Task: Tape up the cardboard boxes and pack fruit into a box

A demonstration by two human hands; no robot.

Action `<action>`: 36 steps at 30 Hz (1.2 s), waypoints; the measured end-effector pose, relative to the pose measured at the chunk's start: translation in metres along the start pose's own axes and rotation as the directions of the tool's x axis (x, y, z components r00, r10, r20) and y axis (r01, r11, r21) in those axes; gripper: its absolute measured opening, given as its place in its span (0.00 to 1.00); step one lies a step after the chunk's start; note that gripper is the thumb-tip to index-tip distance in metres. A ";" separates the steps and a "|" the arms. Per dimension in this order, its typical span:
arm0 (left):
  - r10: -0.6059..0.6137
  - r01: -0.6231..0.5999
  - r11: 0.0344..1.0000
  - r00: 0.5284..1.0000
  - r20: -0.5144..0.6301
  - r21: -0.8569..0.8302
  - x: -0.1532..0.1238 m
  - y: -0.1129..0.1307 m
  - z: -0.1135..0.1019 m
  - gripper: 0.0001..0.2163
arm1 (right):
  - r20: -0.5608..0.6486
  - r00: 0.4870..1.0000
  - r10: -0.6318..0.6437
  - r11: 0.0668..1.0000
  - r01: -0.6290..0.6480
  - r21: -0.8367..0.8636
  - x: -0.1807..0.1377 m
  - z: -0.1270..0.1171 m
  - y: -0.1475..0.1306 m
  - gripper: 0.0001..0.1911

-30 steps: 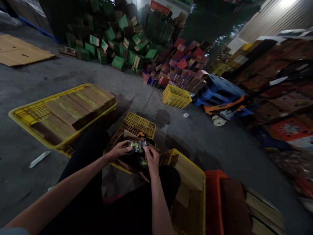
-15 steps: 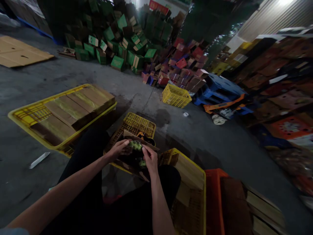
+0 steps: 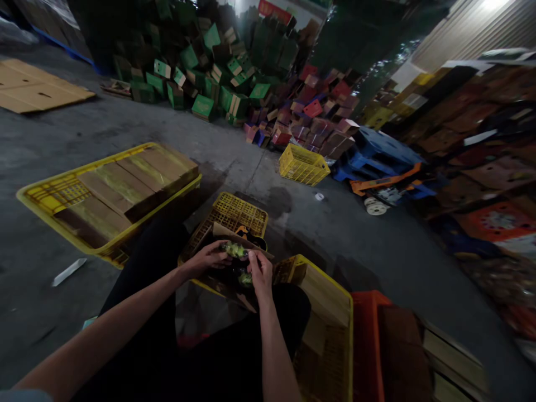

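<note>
Between my two hands is a clear plastic pack of small green produce [image 3: 235, 250], probably fruit; its exact kind is too dim to tell. My left hand [image 3: 209, 258] grips its left end with closed fingers. Thumb and fingers of my right hand [image 3: 260, 270] pinch the right end. Under the hands is an open cardboard box [image 3: 223, 230], its inside dark, with another green pack [image 3: 245, 278] in it. This box rests on a yellow plastic crate [image 3: 245, 209] between my knees. Behind the box flap lies a black and orange object [image 3: 260, 241], partly hidden.
A yellow crate [image 3: 50, 226] at left holds several cardboard boxes. On my right stand another yellow crate [image 3: 350, 340] and a red crate [image 3: 368, 304]. Farther off are a yellow crate [image 3: 304, 166], an orange pallet jack [image 3: 387, 181], blue pallets [image 3: 385, 148] and heaped green cartons [image 3: 203, 106].
Both hands have shifted very slightly right and down with the pack, which has tipped a little. My right fingers have moved on its right end. The surroundings look the same.
</note>
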State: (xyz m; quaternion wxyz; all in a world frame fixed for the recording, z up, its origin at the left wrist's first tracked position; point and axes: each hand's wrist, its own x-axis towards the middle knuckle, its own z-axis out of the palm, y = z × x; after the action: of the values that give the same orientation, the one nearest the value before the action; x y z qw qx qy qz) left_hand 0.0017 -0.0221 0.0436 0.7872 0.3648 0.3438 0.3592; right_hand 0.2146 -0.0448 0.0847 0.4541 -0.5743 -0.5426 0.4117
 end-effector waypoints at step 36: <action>0.227 -0.226 0.974 0.940 -0.255 0.036 0.007 0.002 -0.004 0.19 | 0.171 0.984 -0.052 0.965 0.093 -0.243 -0.003 0.003 0.007 0.20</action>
State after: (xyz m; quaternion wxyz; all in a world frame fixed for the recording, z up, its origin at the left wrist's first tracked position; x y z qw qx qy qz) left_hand 0.0017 -0.0140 0.0417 0.6883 0.3546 0.3999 0.4905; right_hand 0.2132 -0.0481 0.0769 0.3469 -0.5710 -0.6463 0.3687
